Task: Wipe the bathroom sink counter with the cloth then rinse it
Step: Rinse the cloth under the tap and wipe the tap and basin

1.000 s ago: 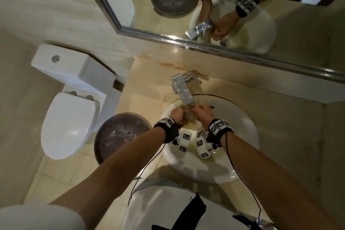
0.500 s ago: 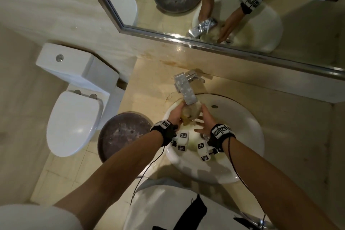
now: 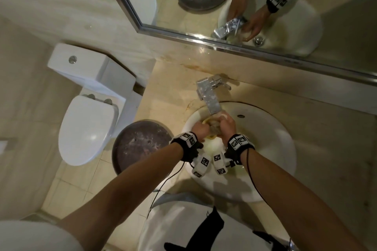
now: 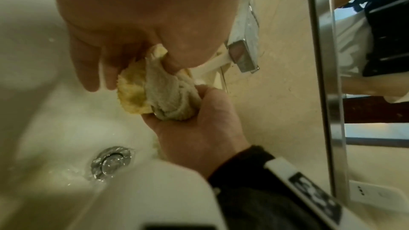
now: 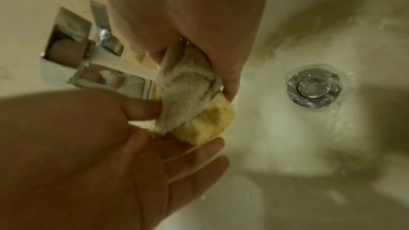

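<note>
Both hands, left hand point(image 3: 201, 128) and right hand point(image 3: 227, 127), squeeze the cloth point(image 4: 163, 92) under the faucet point(image 3: 210, 98) at twelve o'clock of the sink point(image 3: 271, 149): seemingly rinsing, wiping apparently finished.

No legible text, brand, number or sign found in any view. The wrist bands point(image 3: 239, 142) and white camera housings point(image 3: 204, 162) carry black-and-white square marker patterns only, bearing no readable characters.
</note>
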